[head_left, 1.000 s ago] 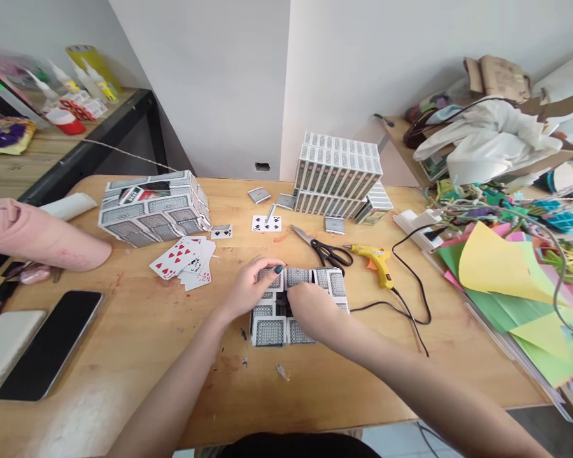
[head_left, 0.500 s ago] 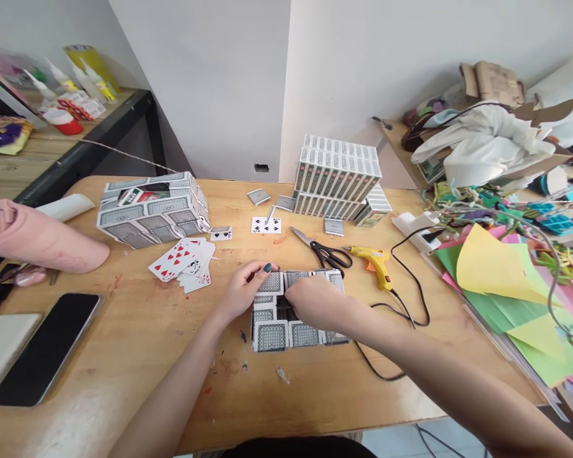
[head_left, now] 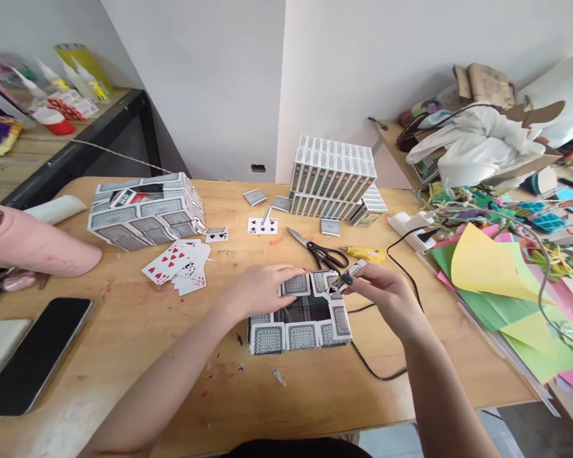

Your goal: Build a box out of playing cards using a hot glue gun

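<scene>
Red "2" on loose card [head_left: 195,285], card-covered box [head_left: 267,338] under left hand [head_left: 262,289]

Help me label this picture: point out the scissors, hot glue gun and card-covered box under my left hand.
Scissors [head_left: 314,247]: head view, black handle near the pivot.
Hot glue gun [head_left: 370,254]: head view, yellow barrel.
Card-covered box [head_left: 302,336]: head view, near middle card.

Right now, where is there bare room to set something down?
Bare tabletop lies between the smartphone and left forearm, and between right forearm and colored paper. Beyond the card-covered box it is crowded: scissors and hot glue gun.
</scene>
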{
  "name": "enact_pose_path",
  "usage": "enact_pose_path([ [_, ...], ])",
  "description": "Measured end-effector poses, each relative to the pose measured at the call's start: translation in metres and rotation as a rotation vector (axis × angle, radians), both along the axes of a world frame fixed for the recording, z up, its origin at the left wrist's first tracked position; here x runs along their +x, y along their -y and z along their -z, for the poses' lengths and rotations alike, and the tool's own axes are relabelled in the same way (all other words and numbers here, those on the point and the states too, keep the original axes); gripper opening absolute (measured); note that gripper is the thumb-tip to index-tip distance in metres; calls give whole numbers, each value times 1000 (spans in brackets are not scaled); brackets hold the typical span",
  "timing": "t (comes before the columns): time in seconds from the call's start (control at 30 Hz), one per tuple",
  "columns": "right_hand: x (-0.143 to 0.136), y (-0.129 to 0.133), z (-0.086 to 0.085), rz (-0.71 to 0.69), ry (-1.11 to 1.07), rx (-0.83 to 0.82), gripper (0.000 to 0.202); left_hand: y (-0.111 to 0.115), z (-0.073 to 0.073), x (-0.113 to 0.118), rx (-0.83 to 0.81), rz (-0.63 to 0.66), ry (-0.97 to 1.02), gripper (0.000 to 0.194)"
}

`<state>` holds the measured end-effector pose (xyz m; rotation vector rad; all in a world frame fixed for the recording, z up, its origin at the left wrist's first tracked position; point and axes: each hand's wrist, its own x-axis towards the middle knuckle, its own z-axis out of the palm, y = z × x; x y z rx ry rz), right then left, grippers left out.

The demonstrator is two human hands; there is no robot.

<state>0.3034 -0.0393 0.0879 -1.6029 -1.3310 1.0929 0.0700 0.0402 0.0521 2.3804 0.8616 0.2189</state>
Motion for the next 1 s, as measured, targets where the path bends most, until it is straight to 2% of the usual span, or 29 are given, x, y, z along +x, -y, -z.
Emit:
enact_pose_path([
  [0.13, 2, 11, 14, 183, -284, -47, 21, 4, 0, -4, -22, -102, -37, 52],
  [0.23, -5, 14, 17, 243, -386, -72, 22, 9, -1, -13, -51, -246, -47, 51],
  [0.4, -32, 12, 20, 201, -402, -44, 23, 31, 6, -13, -16, -514, -97, 50],
  [0.53, -60, 7, 25, 109, -255, -131, 14, 53, 9, -5, -47, -745, -77, 55],
  [0.6, -70, 4, 25, 70, -138, -214, 10, 62, 9, -6, -128, -785, 10, 60],
  [0.7, -80, -1, 24, 12, -4, -319, 9, 66, 13, -15, -282, -795, 259, 62],
  [0.83, -88, -8, 23, -45, 60, -374, 9, 56, 29, -28, -495, -799, 562, 32],
  [0.93, -94, -12, 26, -45, 73, -355, 9, 44, 36, -30, -622, -863, 614, 35],
  [1.0, -96, -14, 28, -41, 66, -344, 9, 36, 36, -29, -717, -849, 612, 42],
])
